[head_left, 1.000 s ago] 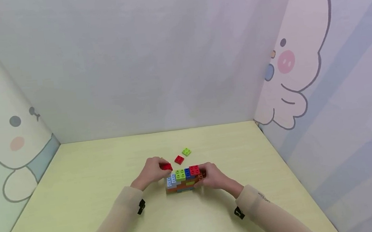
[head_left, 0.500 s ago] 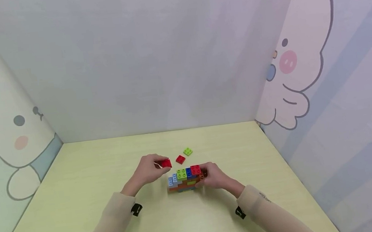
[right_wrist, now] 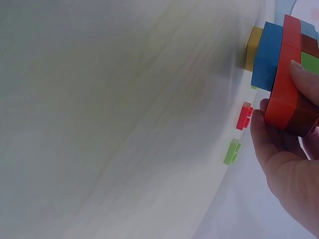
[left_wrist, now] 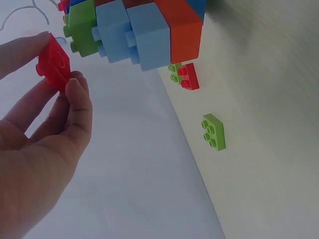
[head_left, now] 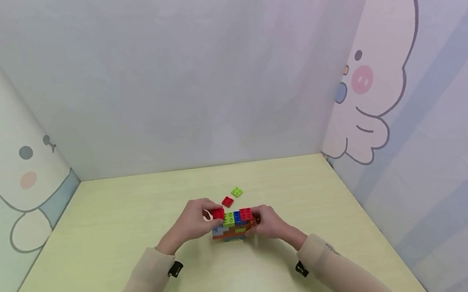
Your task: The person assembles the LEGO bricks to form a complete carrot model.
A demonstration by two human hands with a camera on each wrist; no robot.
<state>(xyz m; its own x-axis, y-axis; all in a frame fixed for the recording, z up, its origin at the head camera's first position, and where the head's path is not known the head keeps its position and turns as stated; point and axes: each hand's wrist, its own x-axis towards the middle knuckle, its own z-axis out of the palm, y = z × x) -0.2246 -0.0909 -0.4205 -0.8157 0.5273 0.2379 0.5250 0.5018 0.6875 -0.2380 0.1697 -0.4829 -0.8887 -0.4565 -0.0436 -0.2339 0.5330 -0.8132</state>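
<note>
My left hand (head_left: 191, 220) pinches a red brick (left_wrist: 54, 62) between thumb and fingers. In the head view the brick is over the left end of a multicoloured brick build (head_left: 229, 220); the left wrist view shows it apart from the studs of the light blue bricks (left_wrist: 149, 37). At the other end, my right hand (head_left: 269, 222) grips the build, its thumb and fingers on either side of the orange-red bricks (right_wrist: 284, 84). A red brick (head_left: 245, 214) sits on top of the build near that hand.
Behind the build lie a loose red brick (head_left: 227, 201) and a light green brick (head_left: 237, 191) on the pale table (head_left: 137, 197). Another green brick (left_wrist: 214, 132) shows in the left wrist view. A plain backdrop (head_left: 193, 74) stands behind the table.
My left hand first drew slightly left and away from the build with the red brick, then moved right and down over its left end. The right hand keeps its grip.
</note>
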